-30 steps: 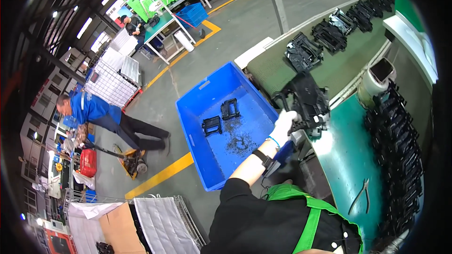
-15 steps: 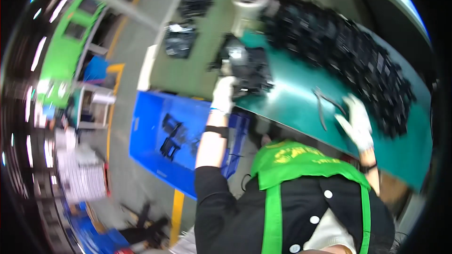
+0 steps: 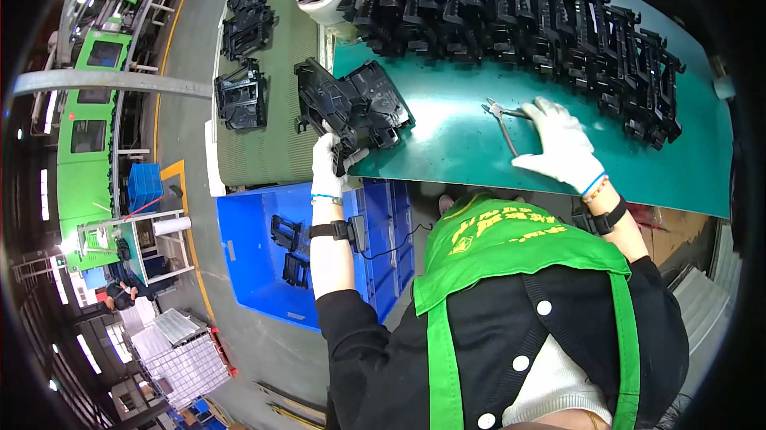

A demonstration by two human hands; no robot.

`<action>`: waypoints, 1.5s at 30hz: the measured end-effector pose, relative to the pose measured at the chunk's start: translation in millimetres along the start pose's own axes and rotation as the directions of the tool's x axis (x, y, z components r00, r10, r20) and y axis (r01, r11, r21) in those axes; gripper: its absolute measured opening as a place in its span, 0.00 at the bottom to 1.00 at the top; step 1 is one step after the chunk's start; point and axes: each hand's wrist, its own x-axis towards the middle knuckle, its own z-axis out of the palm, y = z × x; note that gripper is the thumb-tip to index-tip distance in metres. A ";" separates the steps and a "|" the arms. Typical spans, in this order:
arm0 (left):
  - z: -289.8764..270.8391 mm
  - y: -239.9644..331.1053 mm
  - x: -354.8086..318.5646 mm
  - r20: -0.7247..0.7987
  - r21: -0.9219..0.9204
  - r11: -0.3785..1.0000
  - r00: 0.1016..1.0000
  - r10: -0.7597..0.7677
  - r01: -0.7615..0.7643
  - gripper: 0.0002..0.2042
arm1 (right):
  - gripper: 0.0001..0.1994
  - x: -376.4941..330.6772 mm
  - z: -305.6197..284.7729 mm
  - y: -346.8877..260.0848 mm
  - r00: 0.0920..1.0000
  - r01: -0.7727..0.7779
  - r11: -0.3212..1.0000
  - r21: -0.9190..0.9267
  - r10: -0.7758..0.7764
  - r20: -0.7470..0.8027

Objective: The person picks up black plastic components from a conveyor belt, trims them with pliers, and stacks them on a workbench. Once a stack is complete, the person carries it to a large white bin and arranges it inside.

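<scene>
My left hand [image 3: 327,165], in a white glove, grips a black plastic part [image 3: 331,103] by its near edge, at the left end of the green table. A second black plastic part [image 3: 379,99] lies beside and partly behind it; whether the two are joined I cannot tell. My gloved right hand [image 3: 558,143] is at a pair of cutting pliers [image 3: 499,109] on the table top. Its fingers and thumb close over the handle ends, while the jaws point away to the far left. The handles stand apart, partly covered by the glove.
A long row of black plastic parts [image 3: 495,15] fills the table's far side. More parts [image 3: 241,95] lie on a green conveyor belt [image 3: 279,143] at left. Below it stands a blue crate [image 3: 255,286] with a few black pieces. A white round-edged object [image 3: 327,7] stands at the belt's edge.
My right hand has come from beside the pliers onto their handles. The black part in my left hand has been raised and turned. The whole view has shifted and become sharper.
</scene>
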 end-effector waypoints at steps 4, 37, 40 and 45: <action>11.7 -2.1 4.1 -0.061 0.090 0.994 0.997 -0.049 0.055 0.17 | 0.48 4.2 8.9 -19.6 0.999 -0.022 0.995 -0.095 0.027 0.047; 203.0 -46.5 -22.7 0.318 0.915 0.352 0.891 -0.325 -0.198 0.15 | 0.21 -29.7 -7.7 48.6 0.964 0.234 0.972 -0.035 -0.237 -0.125; 207.7 -55.7 -8.3 0.324 0.944 0.151 0.905 -0.276 -0.292 0.14 | 0.22 -15.3 3.5 60.4 0.968 0.226 0.961 -0.160 -0.240 -0.074; 198.3 -66.5 1.7 0.350 0.926 -0.088 0.923 -0.159 -0.366 0.13 | 0.22 3.3 -9.1 62.0 0.909 0.402 0.856 -0.324 -0.415 0.032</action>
